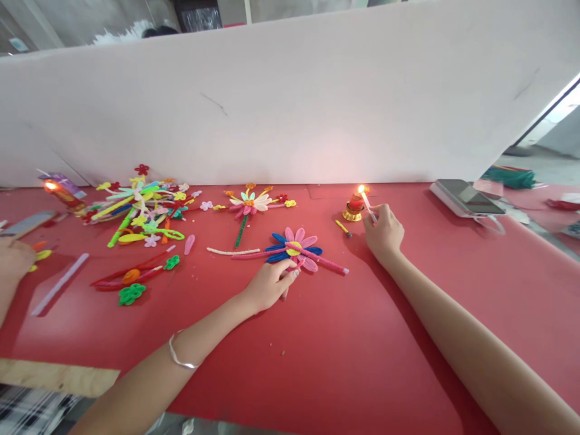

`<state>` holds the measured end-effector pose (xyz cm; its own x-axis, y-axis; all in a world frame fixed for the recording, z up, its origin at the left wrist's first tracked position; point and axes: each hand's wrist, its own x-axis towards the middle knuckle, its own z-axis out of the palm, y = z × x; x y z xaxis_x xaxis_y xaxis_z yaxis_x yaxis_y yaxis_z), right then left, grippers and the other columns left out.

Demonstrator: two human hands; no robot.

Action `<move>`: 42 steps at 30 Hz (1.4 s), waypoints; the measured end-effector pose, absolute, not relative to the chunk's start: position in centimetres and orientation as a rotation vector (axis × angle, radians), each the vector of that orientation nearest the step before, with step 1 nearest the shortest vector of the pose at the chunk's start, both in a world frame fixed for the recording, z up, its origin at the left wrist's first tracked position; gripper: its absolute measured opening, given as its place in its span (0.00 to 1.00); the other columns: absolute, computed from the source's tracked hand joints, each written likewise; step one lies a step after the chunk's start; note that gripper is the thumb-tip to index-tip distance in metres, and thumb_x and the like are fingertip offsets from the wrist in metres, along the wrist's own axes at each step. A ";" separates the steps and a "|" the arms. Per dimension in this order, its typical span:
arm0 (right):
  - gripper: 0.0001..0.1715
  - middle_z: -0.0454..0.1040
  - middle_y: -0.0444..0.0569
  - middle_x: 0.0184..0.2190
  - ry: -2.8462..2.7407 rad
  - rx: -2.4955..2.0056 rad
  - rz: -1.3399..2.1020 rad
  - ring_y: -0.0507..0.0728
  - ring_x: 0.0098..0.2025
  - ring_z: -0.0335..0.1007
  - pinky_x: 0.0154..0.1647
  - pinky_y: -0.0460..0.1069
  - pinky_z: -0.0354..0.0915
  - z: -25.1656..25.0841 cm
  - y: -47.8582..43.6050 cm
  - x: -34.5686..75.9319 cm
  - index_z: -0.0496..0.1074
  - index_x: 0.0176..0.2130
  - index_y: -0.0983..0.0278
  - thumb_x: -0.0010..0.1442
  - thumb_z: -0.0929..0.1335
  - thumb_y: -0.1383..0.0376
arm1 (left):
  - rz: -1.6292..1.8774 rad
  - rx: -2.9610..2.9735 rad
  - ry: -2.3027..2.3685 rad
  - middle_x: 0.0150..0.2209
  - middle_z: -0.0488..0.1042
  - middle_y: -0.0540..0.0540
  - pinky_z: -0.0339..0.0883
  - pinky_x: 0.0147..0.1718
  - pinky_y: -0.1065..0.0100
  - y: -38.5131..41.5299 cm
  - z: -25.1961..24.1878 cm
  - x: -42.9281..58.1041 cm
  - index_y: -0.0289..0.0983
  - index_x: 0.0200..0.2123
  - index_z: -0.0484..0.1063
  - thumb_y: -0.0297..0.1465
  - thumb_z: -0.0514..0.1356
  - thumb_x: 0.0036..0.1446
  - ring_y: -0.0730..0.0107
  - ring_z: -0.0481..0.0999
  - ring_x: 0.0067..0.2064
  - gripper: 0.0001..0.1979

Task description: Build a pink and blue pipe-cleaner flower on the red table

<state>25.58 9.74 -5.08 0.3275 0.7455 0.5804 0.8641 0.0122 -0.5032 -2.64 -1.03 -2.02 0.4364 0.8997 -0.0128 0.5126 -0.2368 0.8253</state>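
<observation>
My left hand is closed on a pink-and-blue flower with a yellow centre, pinching it at its lower edge. Two pink fuzzy strips lie across the flower, reaching left and right. My right hand pinches a thin whitish stick, its tip in the flame of a red candle on a small gold holder. A short yellow pencil-like piece lies just below the candle. A white fuzzy strip rests left of the flower.
A finished-looking flower with a green stem lies behind. Left of it is a pile of colourful fuzzy pieces. Another person's hand is at the far left, near a second lit candle. A white device sits right; a white panel stands behind.
</observation>
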 end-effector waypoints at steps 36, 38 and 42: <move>0.10 0.72 0.48 0.33 -1.449 -1.727 -0.192 0.54 0.29 0.64 0.25 0.47 0.49 -5.0 9.6 25.5 0.66 0.36 0.62 0.56 0.59 0.61 | 0.606 1.926 1.195 0.13 0.64 0.57 0.58 0.22 0.75 -1.1 -2.0 -2.6 0.37 0.35 0.66 0.38 0.48 0.60 0.77 0.65 0.17 0.12; 0.11 0.72 0.48 0.34 -1.441 -1.732 -0.190 0.55 0.30 0.65 0.25 0.47 0.49 -5.0 9.7 25.6 0.66 0.37 0.62 0.56 0.60 0.61 | 0.607 1.927 1.201 0.14 0.64 0.57 0.58 0.22 0.75 -1.1 -1.9 -2.6 0.37 0.35 0.66 0.38 0.48 0.60 0.77 0.65 0.17 0.12; 0.11 0.73 0.49 0.35 -1.433 -1.728 -0.205 0.56 0.32 0.66 0.25 0.47 0.49 -5.2 9.8 25.6 0.66 0.37 0.63 0.57 0.60 0.61 | 0.597 1.933 1.202 0.14 0.64 0.57 0.58 0.22 0.75 -1.1 -1.9 -2.6 0.37 0.35 0.66 0.38 0.48 0.60 0.77 0.65 0.17 0.12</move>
